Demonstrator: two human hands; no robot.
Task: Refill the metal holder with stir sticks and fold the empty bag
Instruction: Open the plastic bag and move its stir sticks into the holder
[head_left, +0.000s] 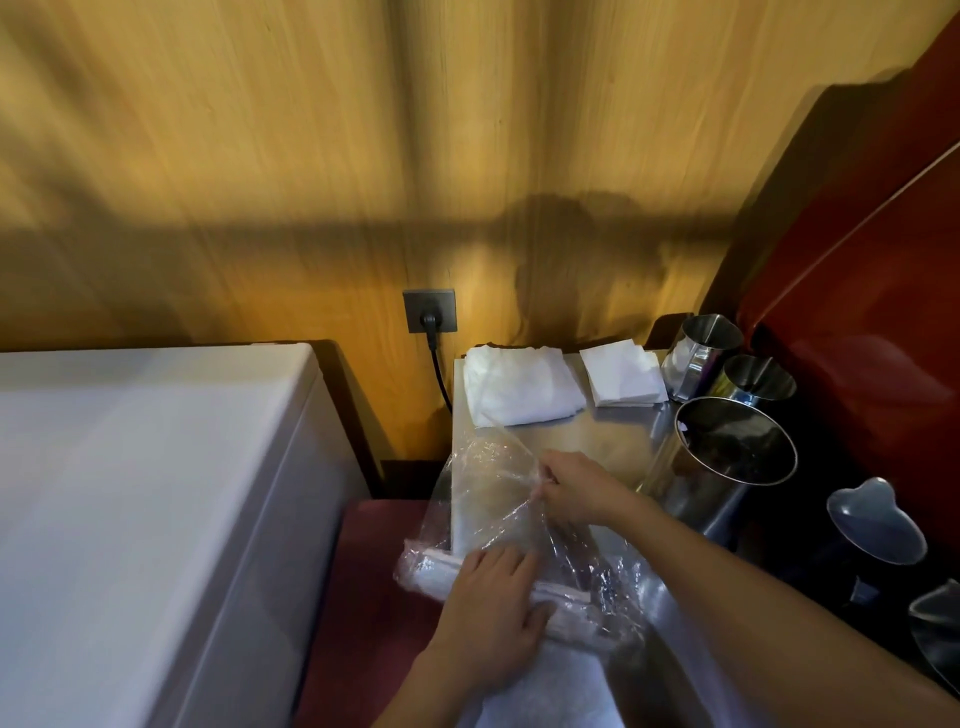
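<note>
A clear plastic bag (493, 499) is spread over the steel bench (613, 431), its near end bunched and overhanging the bench edge. The left hand (493, 618) is laid flat, fingers spread, on that bunched end, pressing it down. The right hand (576, 491) is closed in a pinch on a fold of the film, just beyond the left hand. To the right of the right hand, a large metal holder (727, 467) is seen standing on the bench. Beyond both hands, a folded white cloth (519, 387) and a stack of napkins (623, 379) are seen.
</note>
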